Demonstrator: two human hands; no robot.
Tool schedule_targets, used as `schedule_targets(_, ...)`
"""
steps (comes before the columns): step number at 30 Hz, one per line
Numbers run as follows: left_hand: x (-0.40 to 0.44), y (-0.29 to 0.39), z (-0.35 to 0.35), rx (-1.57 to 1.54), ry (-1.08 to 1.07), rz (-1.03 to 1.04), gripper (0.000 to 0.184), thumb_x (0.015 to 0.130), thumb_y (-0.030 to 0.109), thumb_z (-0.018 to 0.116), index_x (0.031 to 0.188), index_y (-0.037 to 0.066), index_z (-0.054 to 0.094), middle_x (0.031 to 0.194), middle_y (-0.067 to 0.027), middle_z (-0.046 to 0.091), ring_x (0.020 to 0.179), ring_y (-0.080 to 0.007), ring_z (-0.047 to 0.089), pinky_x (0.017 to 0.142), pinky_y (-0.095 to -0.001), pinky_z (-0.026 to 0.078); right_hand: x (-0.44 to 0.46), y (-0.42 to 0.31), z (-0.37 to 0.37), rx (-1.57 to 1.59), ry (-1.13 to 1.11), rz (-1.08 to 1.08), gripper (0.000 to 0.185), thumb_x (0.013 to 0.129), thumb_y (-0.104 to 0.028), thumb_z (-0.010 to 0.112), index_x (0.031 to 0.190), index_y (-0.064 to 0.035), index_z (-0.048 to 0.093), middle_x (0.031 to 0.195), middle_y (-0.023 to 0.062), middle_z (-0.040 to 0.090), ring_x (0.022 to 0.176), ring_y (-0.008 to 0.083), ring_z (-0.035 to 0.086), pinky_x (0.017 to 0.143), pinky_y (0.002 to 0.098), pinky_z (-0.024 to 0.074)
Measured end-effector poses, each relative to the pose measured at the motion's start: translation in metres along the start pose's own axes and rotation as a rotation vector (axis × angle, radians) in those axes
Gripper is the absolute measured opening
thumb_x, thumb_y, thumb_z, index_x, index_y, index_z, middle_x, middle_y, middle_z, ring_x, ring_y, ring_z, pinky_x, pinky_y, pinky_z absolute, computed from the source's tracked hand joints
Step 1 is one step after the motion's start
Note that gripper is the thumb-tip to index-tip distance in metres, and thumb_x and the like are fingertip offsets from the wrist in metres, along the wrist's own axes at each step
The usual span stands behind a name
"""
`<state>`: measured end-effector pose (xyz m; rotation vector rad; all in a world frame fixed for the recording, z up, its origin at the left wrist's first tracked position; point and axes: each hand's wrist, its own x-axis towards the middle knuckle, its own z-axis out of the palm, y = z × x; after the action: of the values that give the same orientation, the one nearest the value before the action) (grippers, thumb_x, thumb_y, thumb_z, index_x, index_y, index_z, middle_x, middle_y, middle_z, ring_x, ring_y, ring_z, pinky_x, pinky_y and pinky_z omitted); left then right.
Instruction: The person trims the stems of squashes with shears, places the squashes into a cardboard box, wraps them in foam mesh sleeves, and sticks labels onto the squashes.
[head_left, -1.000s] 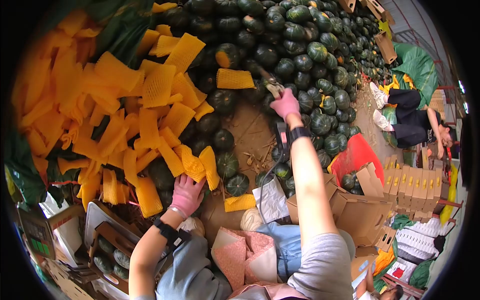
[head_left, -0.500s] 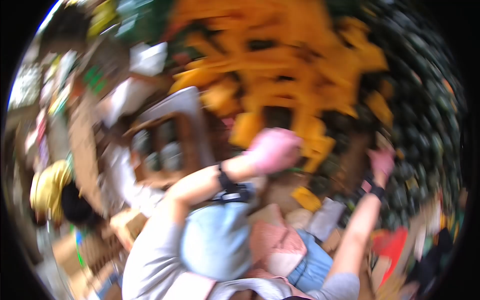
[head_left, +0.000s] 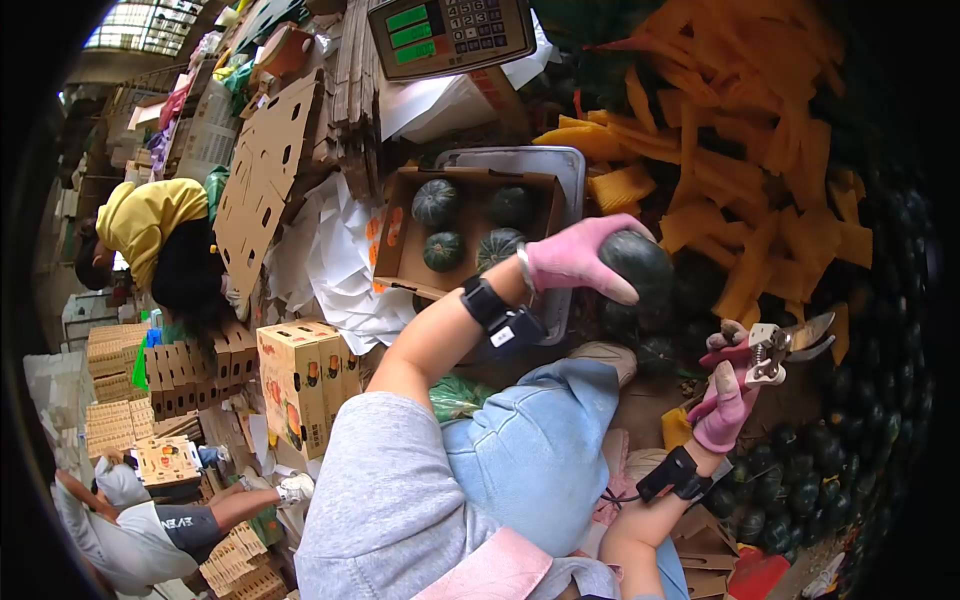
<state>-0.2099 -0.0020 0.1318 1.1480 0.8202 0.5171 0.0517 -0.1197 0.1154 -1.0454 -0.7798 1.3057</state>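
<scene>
My left hand (head_left: 578,262), in a pink glove, is closed round one side of a dark green squash (head_left: 641,268), thumb below and fingers above. To its left is an open cardboard box (head_left: 385,262) holding several similar squashes (head_left: 436,203), set on a grey plastic tray (head_left: 574,190). My right hand (head_left: 726,392), also gloved in pink, grips pruning shears (head_left: 770,352) by the red handles. Their metal blades point right and stand apart. Loose squashes lie between and beyond my hands.
Orange-yellow foam sheets (head_left: 730,190) are heaped ahead. Many squashes (head_left: 800,480) cover the right side. A digital scale (head_left: 450,35) stands at the top, near white paper (head_left: 340,260). A printed carton (head_left: 300,385) is at left, with a person in yellow (head_left: 155,225) and another person (head_left: 150,540) beyond.
My view has swung, bringing the scale and the people at left into sight. The squash now shows clearly in my left hand, and the shears in my right; both hands were blurred before.
</scene>
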Motion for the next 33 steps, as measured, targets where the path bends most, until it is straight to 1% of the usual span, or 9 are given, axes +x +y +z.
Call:
schedule_targets(4,-0.087,-0.028,-0.077,-0.037,0.732,0.125,0.065,0.065,0.012,0.083,0.121,0.004,0.050,0.110,-0.0083,0.060,0.100,-0.0161,0.059,0.088,-0.0307,0.050,-0.025,0.015,-0.037,-0.112,0.254,0.065,0.057,0.079,-0.012,0.063,0.130,0.0004,0.041,0.115,0.0106,0.052,0.095,0.0172,0.053,0.086,0.0298,0.0423)
schedule_targets(6,-0.113,-0.046,-0.112,0.947,1.137,-0.042,0.071,0.058,0.021,0.085,0.119,0.011,0.051,0.107,-0.0120,0.058,0.101,-0.0286,0.059,0.087,-0.0392,0.049,-0.022,0.015,-0.046,-0.216,0.356,0.096,0.051,0.081,-0.013,0.064,0.126,0.0010,0.045,0.110,0.0092,0.054,0.089,0.0148,0.053,0.079,0.0268,0.0433)
schedule_targets(9,-0.131,-0.039,-0.129,1.486,1.062,-0.082,0.066,0.057,0.017,0.082,0.115,0.016,0.051,0.103,-0.0117,0.055,0.096,-0.0358,0.056,0.084,-0.0438,0.049,-0.020,0.006,-0.035,-0.329,0.387,0.089,0.044,0.081,-0.015,0.064,0.120,-0.0001,0.049,0.106,0.0054,0.056,0.083,0.0115,0.053,0.071,0.0249,0.0432)
schedule_targets(13,-0.148,-0.037,-0.132,1.281,1.136,-0.117,0.069,0.056,0.015,0.081,0.118,0.015,0.050,0.105,-0.0125,0.055,0.099,-0.0346,0.055,0.088,-0.0440,0.047,-0.022,0.004,-0.037,-0.515,0.405,-0.003,0.044,0.080,-0.018,0.066,0.118,-0.0016,0.051,0.103,0.0030,0.056,0.077,0.0095,0.051,0.065,0.0226,0.0402)
schedule_targets(19,-0.152,-0.062,-0.118,0.276,0.928,0.018,0.074,0.064,0.020,0.085,0.124,0.009,0.043,0.110,-0.0100,0.056,0.100,-0.0183,0.057,0.087,-0.0309,0.048,-0.017,0.008,-0.043,-0.409,0.415,0.089,0.041,0.081,-0.017,0.065,0.117,-0.0006,0.053,0.101,0.0032,0.057,0.076,0.0103,0.051,0.066,0.0232,0.0421)
schedule_targets(22,-0.137,-0.076,-0.111,0.442,0.950,-0.033,0.072,0.064,0.025,0.084,0.123,0.012,0.046,0.111,-0.0120,0.055,0.100,-0.0254,0.060,0.089,-0.0348,0.049,-0.016,0.004,-0.034,-0.459,0.413,0.115,0.039,0.081,-0.016,0.065,0.114,-0.0003,0.054,0.097,0.0030,0.057,0.072,0.0096,0.049,0.064,0.0223,0.0411)
schedule_targets(26,-0.137,-0.050,-0.098,1.093,0.833,-0.426,0.069,0.062,0.030,0.081,0.120,0.014,0.049,0.113,-0.0147,0.052,0.103,-0.0338,0.057,0.089,-0.0397,0.048,-0.016,0.003,-0.037,-0.496,0.391,0.064,0.037,0.080,-0.014,0.066,0.113,-0.0003,0.054,0.096,0.0028,0.056,0.065,0.0080,0.044,0.060,0.0218,0.0369)
schedule_targets(29,-0.149,-0.066,-0.107,1.107,0.866,-0.326,0.066,0.062,0.031,0.079,0.119,0.016,0.049,0.110,-0.0145,0.052,0.099,-0.0359,0.058,0.087,-0.0423,0.049,-0.015,0.003,-0.035,-0.494,0.449,0.061,0.036,0.080,-0.014,0.066,0.112,-0.0005,0.054,0.096,0.0026,0.056,0.064,0.0078,0.044,0.061,0.0221,0.0373)
schedule_targets(33,-0.176,-0.080,-0.117,0.701,1.357,0.003,0.066,0.063,0.022,0.082,0.117,0.008,0.047,0.112,-0.0151,0.051,0.104,-0.0304,0.053,0.092,-0.0382,0.044,-0.020,0.004,-0.045,-0.524,0.437,0.089,0.037,0.080,-0.015,0.066,0.112,-0.0005,0.054,0.095,0.0024,0.056,0.062,0.0079,0.044,0.061,0.0220,0.0378)
